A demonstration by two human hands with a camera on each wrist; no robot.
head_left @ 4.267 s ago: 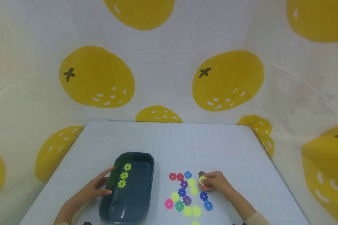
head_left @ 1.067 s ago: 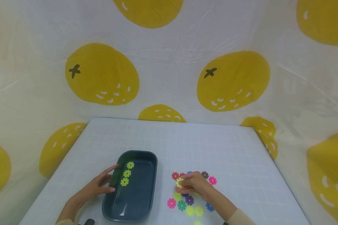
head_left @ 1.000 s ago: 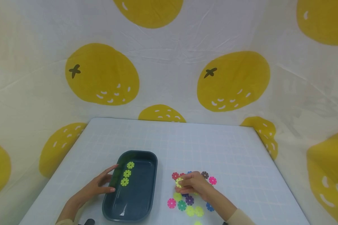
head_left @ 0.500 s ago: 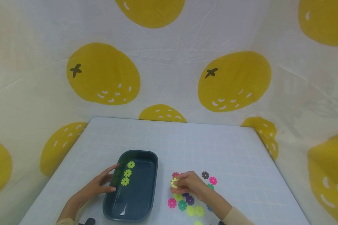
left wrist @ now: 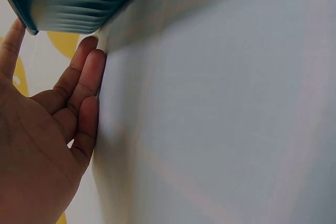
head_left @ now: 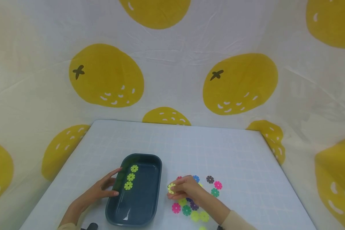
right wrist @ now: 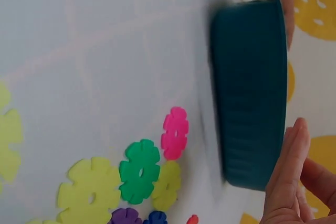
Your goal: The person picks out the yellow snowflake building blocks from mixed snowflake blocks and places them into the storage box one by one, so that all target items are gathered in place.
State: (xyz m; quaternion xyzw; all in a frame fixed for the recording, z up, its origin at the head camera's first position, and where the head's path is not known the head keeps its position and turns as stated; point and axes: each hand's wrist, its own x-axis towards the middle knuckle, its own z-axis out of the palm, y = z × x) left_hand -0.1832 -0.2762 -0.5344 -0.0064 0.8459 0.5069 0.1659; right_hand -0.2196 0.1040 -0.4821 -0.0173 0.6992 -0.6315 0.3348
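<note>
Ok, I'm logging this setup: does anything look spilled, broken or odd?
Nothing stands out: the tray holds three yellow discs in a line, and the loose discs beside it, though scattered, look whole where visible.

The pale gridded desk [head_left: 218, 153] carries a dark blue tray [head_left: 141, 199] and, beside it, scattered colourful notched discs [head_left: 215, 192]

Creased white fabric backdrop [head_left: 172, 80] printed with large yellow fruits [head_left: 106, 75], behind and beside a pale, faintly gridded tabletop [head_left: 241, 159].

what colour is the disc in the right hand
Yellow-green; the disc in the right hand shows best in the head view.
</note>
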